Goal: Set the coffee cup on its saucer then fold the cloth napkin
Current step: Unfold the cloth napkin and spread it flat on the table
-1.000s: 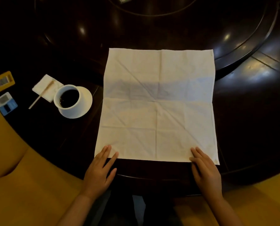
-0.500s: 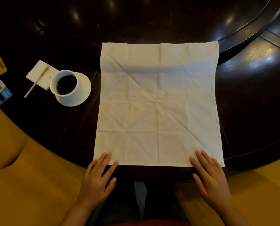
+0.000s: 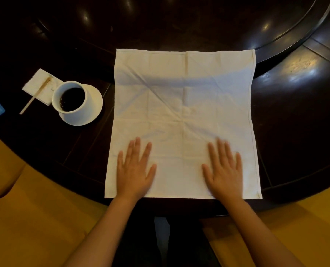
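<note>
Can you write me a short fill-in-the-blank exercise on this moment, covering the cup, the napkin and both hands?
1. The coffee cup stands on its ____, left of the cloth napkin.
2. The cloth napkin lies spread ____ on the dark table, not yet folded.
3. The left hand and right hand both rest palm-down on the ____.
4. A wooden stirrer lies on a paper ____ beside the cup.

Missing words: saucer; flat; napkin; napkin
</note>
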`<state>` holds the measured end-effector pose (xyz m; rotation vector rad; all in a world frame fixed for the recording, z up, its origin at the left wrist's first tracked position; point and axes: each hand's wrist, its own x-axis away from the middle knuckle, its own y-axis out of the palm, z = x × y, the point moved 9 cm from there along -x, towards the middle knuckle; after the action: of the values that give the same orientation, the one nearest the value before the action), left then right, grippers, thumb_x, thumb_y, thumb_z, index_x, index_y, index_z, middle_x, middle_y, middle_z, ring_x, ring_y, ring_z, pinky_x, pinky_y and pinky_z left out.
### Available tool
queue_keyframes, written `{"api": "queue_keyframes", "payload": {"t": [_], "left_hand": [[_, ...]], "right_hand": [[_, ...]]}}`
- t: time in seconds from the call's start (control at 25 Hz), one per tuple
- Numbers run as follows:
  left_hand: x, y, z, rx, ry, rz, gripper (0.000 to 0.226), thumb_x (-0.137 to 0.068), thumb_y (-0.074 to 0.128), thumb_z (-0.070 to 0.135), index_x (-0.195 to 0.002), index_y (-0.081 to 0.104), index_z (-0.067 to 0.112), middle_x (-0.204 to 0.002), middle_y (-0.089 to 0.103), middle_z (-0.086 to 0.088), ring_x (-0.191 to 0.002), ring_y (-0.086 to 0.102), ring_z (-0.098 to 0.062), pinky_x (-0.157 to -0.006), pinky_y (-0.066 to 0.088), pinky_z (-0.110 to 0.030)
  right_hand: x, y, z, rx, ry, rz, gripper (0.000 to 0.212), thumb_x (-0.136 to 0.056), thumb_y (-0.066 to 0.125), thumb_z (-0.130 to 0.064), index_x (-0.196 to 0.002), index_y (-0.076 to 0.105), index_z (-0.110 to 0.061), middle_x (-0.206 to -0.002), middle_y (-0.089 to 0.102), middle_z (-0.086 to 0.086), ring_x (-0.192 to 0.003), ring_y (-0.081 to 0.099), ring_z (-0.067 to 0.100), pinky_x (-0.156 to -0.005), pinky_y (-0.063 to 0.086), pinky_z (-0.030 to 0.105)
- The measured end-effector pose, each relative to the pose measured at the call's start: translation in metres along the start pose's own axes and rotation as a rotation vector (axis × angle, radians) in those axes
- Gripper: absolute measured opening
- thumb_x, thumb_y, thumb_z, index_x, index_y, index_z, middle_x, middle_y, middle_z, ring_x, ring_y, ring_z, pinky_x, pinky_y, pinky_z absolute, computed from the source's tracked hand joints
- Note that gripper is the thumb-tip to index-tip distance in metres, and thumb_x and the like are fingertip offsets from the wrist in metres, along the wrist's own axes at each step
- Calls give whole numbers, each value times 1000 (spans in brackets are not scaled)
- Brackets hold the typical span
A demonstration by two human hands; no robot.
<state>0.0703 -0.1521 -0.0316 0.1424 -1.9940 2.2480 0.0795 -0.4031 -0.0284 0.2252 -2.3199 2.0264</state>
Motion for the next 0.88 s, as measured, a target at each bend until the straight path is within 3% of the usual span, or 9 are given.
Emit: {"api": "queue_keyframes", "payload": {"t": [0.16,0.32,0.44,0.56,0.76,0.88], "left_hand": [[-7,-23,-40,40,-227,94,66,-92,17,49,-149,11,15,-157,10,-11,-144,4,-21,-113,2,-53],[-91,-44,41,-13,67,219,60,-91,26,42,-147,18,21,-155,19,-12,-141,11,-23,-109,0,-54],[-138,-25,65,-76,126,100,60,-89,18,47,-147,22,29,-157,14,-7,-143,10,-21,-109,2,-55],[-146,-14,34,-54,115,47,64,-86,15,53,-147,21,32,-158,8,-3,-144,7,-21,-111,2,-48],[-146,-27,-27,-17,1,72,69,-86,17,55,-149,14,28,-158,1,-6,-144,-1,-21,-114,3,-43],[-144,-30,-34,-36,-68,78,67,-90,20,52,-150,12,22,-158,-1,-8,-144,-2,-22,-114,1,-47]], "right_hand": [[-5,-21,45,-63,198,53,67,-92,11,-54,-147,6,-18,-156,7,9,-142,-2,20,-113,7,50],[-86,-37,-51,-63,-103,165,56,-93,25,-41,-145,22,-20,-153,17,8,-141,10,24,-110,1,47],[-127,-19,-70,-83,-150,77,55,-92,22,-42,-144,25,-24,-154,19,6,-141,15,23,-110,5,50],[-134,-15,-34,-34,-173,86,58,-90,23,-45,-143,29,-22,-152,25,7,-140,21,24,-109,6,43],[-143,-28,57,19,-13,67,70,-88,14,-54,-148,8,-17,-157,8,4,-143,4,18,-114,6,41],[-143,-31,70,47,50,53,70,-91,12,-53,-148,2,-13,-157,4,5,-143,-1,17,-115,1,43]]}}
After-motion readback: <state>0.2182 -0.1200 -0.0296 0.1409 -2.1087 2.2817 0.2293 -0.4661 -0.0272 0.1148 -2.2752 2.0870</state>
